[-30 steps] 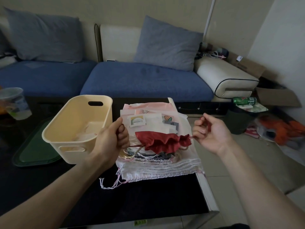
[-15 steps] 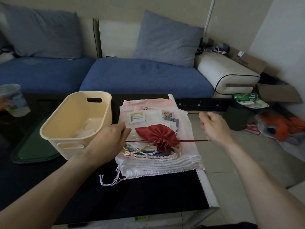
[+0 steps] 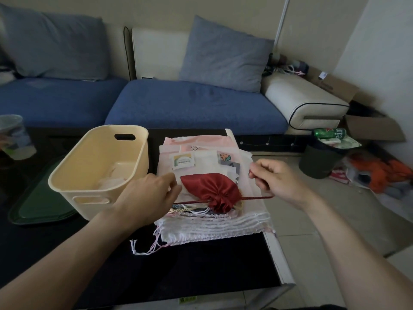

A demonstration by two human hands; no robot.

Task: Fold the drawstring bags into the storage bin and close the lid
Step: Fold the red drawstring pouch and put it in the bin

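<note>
Since half a second ago the right hand [image 3: 276,182] has drawn in toward the red drawstring bag [image 3: 210,191], so the red cord [image 3: 257,198] on that side now loops slack instead of stretching taut, and the bag's cinched mouth has slid toward 5 o'clock.

The blue sofa [image 3: 190,108] fills the top of the view from 10 to 1 o'clock, with two grey cushions leaning on its back. The black table [image 3: 201,265] spreads across the lower half. On it at 9 o'clock sits the cream storage bin [image 3: 98,166], open, upright, with something pale lying in its bottom. A green tray [image 3: 35,206] lies flat just beside the bin at its 8 o'clock. A pile of pale drawstring bags [image 3: 212,224] lies at the centre, just beside the bin at its 3 o'clock, with white cords trailing toward 7 o'clock. The red drawstring bag rests on top of that pile, its mouth gathered shut.

The left hand [image 3: 147,198] hovers between bin and pile, its fingers curled and pinching the cord at the bag's 9 o'clock. The right hand's fingers are curled round the cord loop at the bag's 3 o'clock. A green can [image 3: 329,133] lies on a dark bin at 3 o'clock.
</note>
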